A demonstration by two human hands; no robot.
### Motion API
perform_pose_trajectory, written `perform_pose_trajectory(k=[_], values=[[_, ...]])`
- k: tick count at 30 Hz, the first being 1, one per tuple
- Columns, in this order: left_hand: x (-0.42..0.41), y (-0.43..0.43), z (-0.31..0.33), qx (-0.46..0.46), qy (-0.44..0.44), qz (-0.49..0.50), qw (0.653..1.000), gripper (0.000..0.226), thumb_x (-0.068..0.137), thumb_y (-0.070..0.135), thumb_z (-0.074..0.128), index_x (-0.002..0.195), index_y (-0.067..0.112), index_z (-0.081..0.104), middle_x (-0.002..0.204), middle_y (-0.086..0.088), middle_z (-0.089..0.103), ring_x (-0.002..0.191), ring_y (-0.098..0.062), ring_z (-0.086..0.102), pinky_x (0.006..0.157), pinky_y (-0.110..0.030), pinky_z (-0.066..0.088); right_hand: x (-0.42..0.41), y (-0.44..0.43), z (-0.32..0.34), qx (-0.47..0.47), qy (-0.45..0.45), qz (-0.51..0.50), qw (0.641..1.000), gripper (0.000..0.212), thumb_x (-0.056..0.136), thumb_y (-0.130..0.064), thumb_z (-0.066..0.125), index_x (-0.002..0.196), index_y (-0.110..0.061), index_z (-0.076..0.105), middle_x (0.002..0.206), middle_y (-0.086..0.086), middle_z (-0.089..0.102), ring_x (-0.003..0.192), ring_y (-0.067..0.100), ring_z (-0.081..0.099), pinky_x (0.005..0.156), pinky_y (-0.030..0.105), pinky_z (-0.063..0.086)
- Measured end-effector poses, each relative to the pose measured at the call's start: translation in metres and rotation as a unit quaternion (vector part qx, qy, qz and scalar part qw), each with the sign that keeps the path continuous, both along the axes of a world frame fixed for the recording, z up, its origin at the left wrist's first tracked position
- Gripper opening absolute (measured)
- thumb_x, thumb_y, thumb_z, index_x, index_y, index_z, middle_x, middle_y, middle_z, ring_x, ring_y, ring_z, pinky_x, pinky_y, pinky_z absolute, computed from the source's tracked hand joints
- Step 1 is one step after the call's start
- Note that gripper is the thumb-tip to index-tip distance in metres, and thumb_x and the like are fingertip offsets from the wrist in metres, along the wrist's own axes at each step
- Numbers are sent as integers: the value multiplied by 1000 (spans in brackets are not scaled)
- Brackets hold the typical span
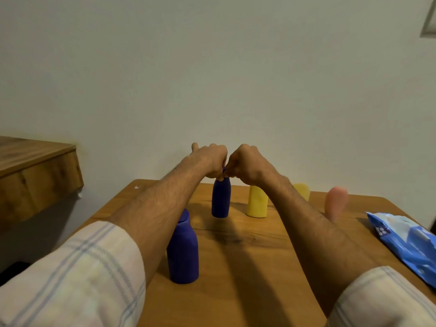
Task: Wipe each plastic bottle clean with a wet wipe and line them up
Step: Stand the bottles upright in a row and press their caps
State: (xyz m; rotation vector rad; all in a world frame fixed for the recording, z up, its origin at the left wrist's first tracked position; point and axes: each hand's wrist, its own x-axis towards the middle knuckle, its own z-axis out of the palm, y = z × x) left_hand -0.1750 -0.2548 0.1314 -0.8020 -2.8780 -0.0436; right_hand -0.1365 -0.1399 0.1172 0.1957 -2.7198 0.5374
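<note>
Your sleeves [70, 274], pale with a faint check, fill the lower corners, and both bare forearms reach forward over the table [259, 267].

Hands: your left hand [207, 159] and right hand [247, 164] meet knuckle to knuckle at the cap of the far blue bottle [221, 199]. Both have their fingers curled in and pinch its top from either side. One digit of the left hand sticks out behind. No wipe shows in either hand. Whether the bottle stands on the wood or hangs just above it cannot be told.

Other bottles: the near blue bottle [183, 251] stands upright beside your left forearm, well forward of the rest. A yellow bottle [257, 202] stands near the held one. A second yellow bottle [302, 191] and a blurred pink bottle [336, 201] lie beyond your right forearm, partly hidden.

Supplies: the blue wipe pack [405, 241] lies at the table's right edge.

Progress, as a judgement: the task looks early. No used wipe is in sight, and the bottles form only a loose back row, with one out of line. Wiping and lining up appear largely still to do.

Writing: none is visible on the bottles. The pack carries a dark patch with pale characters, too small to read.
</note>
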Motion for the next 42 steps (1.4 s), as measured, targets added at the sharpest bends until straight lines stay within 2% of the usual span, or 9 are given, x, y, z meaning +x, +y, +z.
perform_pose_trajectory(k=[5,10,15,21,31,35,38,42], values=[[-17,0,-8,4,-14,3,1000,21,88,26,72,94,18,53,97,-1,58,95,-18,51,103,-47,29,-14,2,-6,-3,-8,4,1000,14,80,-13,73,92,-6,72,88,5,70,79,14,65,72,22,52],[-27,0,-11,18,-24,10,1000,21,87,26,73,101,16,63,97,0,61,104,-21,58,102,-47,29,-21,3,-7,-6,-12,7,1000,15,81,-13,72,94,-6,73,89,6,70,80,14,65,73,22,51],[-33,1,-17,26,-29,12,999,21,87,25,73,103,16,62,98,-1,60,106,-22,59,102,-47,29,-27,3,-11,-11,-17,4,1000,16,81,-12,72,96,-6,73,93,6,70,81,13,65,74,22,51],[-38,0,-21,41,-37,18,998,30,89,25,72,116,16,62,115,-4,65,112,-22,56,103,-47,28,-30,4,-15,-18,-9,6,1000,17,81,-12,71,96,-6,72,94,6,70,81,12,63,72,21,50],[-43,-2,-25,41,-50,20,998,37,88,27,72,122,18,61,121,-4,63,116,-23,55,104,-50,28,-35,3,-16,-21,-19,7,1000,24,79,-14,73,103,-7,72,96,6,71,84,13,64,73,22,51],[-40,-2,-22,38,-48,26,998,44,88,28,72,128,18,58,126,-5,61,119,-24,54,105,-50,27,-32,2,-14,-19,-23,2,1000,28,81,-13,72,107,-5,69,102,8,70,85,14,63,73,21,48],[-39,-4,-20,38,-51,34,997,55,87,29,73,136,18,51,129,-4,60,123,-24,52,106,-49,26,-29,2,-12,-18,-25,-5,999,37,82,-14,72,116,-3,64,110,10,68,95,18,64,75,21,48],[-35,-13,-12,44,-55,45,997,61,87,31,73,140,20,47,128,-2,61,123,-23,52,104,-47,26,-26,2,-6,-25,-20,-11,999,40,81,-17,73,117,-3,63,110,10,68,96,18,64,76,22,49]])
